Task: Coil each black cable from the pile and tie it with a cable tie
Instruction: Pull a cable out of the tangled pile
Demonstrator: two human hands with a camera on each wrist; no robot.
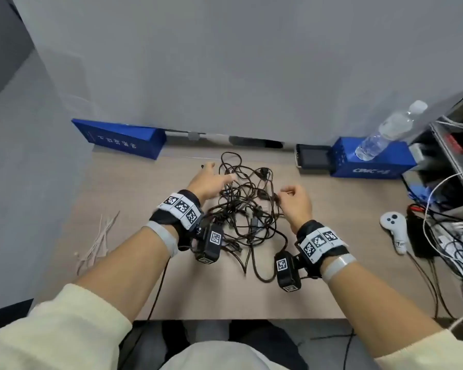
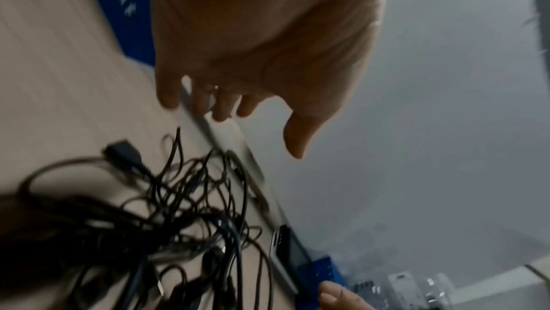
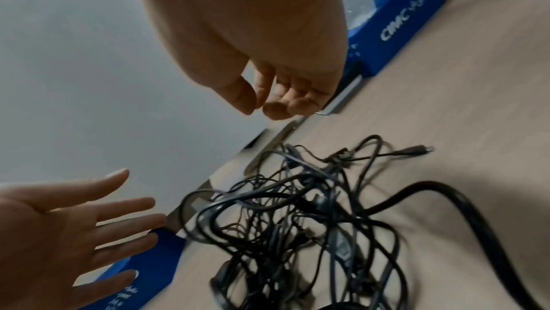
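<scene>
Fingers: left hand (image 1: 207,182) spread, empty; right hand (image 1: 294,200) loosely curled, holding nothing I can see | cable pile (image 1: 247,206) between them, mid-table; cable ties (image 1: 96,241) near-left | I'd find one plug end and draw it out slowly.

- The cables (image 1: 247,206) in the tangled pile are black.
- The surface (image 1: 345,209) is pale tan with a faint wood grain.
- The cable ties (image 1: 98,243) are whitish.
- Two boxes, one on the left (image 1: 120,138) and one on the right (image 1: 372,162), are bright blue with white lettering.
- The bottle (image 1: 388,130) is clear with a pale cap.
- The wrist bands (image 1: 181,206) are black, carrying white tags with black square patterns.
- The sleeves (image 1: 51,335) are cream.
- The controller (image 1: 394,231) is white with dark buttons.
- The wall (image 1: 225,62) is plain grey.
</scene>
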